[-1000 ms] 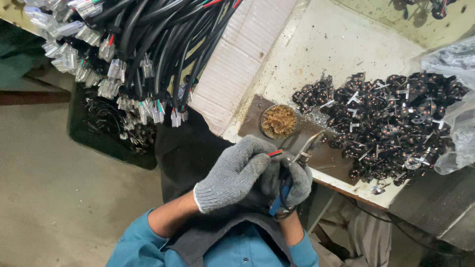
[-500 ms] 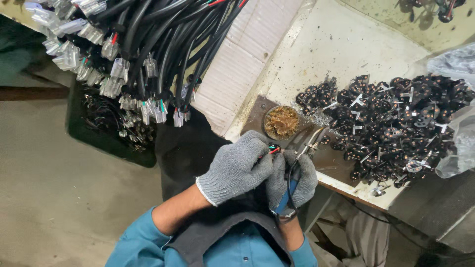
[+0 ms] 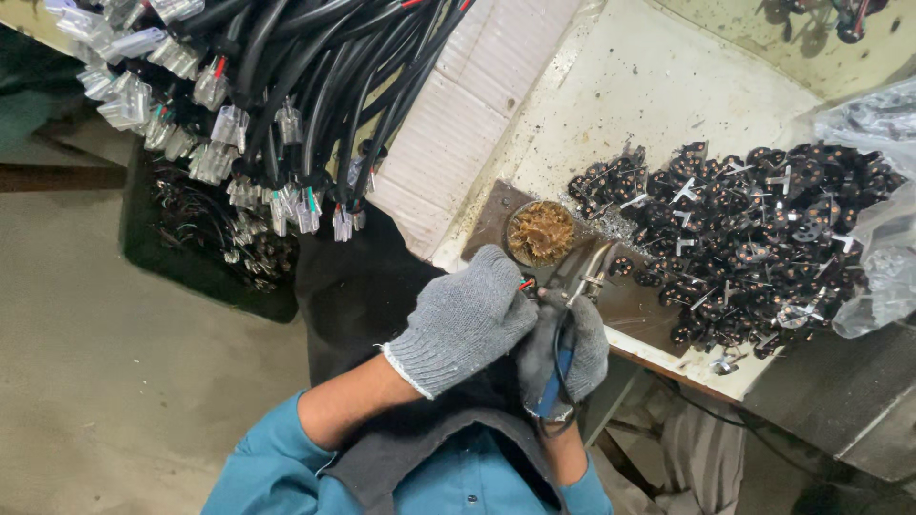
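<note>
I see the white table (image 3: pixel 658 86) first, with a big heap of black parts (image 3: pixel 763 248) lying on its right side, and a thick bundle of black cables (image 3: pixel 286 86) with clear connectors hanging at upper left. Just beside the heap stands a small round tin of brown paste (image 3: pixel 540 232). My left hand (image 3: pixel 463 319), in a grey glove, is closed with its grip pinching a thin wire end (image 3: pixel 526 284) with red on it. My right hand (image 3: pixel 568 348) is wrapped shut around the blue handle of a soldering tool (image 3: pixel 572 315), whose long axis runs up and right toward the tin. The wire end lies left of the tool, very near.
</note>
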`<control>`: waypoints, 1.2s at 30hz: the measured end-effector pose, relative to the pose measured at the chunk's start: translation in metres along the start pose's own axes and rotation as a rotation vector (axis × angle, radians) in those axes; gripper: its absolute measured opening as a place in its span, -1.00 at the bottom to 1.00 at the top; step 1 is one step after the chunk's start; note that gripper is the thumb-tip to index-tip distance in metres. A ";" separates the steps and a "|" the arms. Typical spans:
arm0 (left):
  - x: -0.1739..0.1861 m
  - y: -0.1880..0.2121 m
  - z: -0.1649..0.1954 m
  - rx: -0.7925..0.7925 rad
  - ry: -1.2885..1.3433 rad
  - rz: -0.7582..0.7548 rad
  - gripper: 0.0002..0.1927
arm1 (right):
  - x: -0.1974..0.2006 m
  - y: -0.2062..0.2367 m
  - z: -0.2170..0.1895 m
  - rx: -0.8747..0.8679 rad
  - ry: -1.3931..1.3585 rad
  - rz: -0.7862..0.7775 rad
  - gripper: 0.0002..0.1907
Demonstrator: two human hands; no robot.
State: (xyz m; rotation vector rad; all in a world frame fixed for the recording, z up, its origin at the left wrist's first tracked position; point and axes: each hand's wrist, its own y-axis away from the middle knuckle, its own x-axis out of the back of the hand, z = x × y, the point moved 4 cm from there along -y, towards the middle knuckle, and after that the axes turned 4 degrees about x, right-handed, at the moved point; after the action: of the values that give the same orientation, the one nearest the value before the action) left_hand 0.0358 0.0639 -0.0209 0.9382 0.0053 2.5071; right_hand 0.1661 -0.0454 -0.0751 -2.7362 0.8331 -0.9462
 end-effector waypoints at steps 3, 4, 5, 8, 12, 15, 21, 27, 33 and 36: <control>0.001 -0.002 0.001 -0.007 -0.036 -0.011 -0.75 | 0.021 0.001 0.011 -0.308 -0.616 0.178 -0.60; 0.001 -0.002 0.001 -0.003 -0.044 -0.014 -0.74 | 0.027 0.003 0.014 -0.282 -0.670 0.161 -0.62; 0.000 -0.002 0.000 -0.002 -0.036 -0.013 -0.74 | 0.034 0.006 0.020 -0.262 -0.716 0.145 -0.64; -0.002 -0.003 0.001 -0.030 -0.038 -0.005 -0.73 | 0.048 0.020 0.047 -0.122 -0.624 0.039 -0.73; -0.005 -0.003 -0.001 -0.024 -0.071 -0.039 -0.70 | 0.049 0.042 0.085 -0.034 0.006 -0.099 -0.74; -0.006 -0.003 -0.002 0.008 -0.067 -0.062 -0.71 | 0.042 0.051 0.103 -0.491 -0.537 -0.040 -0.74; -0.003 -0.002 -0.003 -0.011 -0.039 0.003 -0.71 | 0.048 0.012 0.031 0.180 -0.024 -0.063 -0.70; -0.003 0.004 -0.006 -0.036 -0.089 0.008 -0.74 | 0.045 -0.012 0.006 0.259 0.010 -0.042 -0.67; -0.003 0.005 -0.001 -0.083 -0.129 0.050 -0.76 | 0.046 -0.021 -0.002 0.185 -0.066 -0.048 -0.73; -0.003 0.004 -0.002 -0.071 -0.119 0.053 -0.73 | 0.039 -0.029 -0.012 0.245 0.038 -0.153 -0.79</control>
State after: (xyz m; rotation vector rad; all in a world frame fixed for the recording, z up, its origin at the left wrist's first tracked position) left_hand 0.0344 0.0594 -0.0237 1.0693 -0.1470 2.4777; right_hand 0.1975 -0.0410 -0.0360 -2.6041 0.4802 -1.0539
